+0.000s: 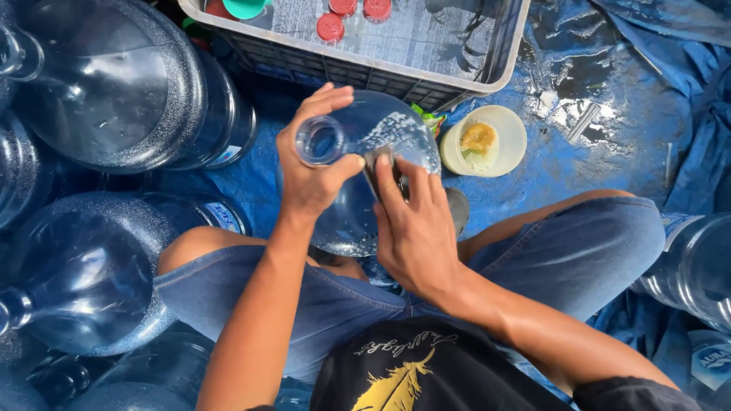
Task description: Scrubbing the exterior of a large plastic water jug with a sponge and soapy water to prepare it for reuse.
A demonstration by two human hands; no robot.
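Note:
A large clear blue water jug [381,133] stands upright between my knees, seen from above. My left hand [312,164] is wrapped around its open neck [321,141]. My right hand [415,228] presses a dark scrubbing pad [378,161] against the jug's wet, soapy shoulder. I sit cross-legged in blue denim shorts on a blue tarp [601,137].
A grey plastic crate [457,76] of water with red caps [330,27] floating in it stands ahead. A small cream tub [502,125] with yellowish paste sits right of the jug. Several more large jugs [99,84] crowd the left side, and another jug [693,266] lies at the right.

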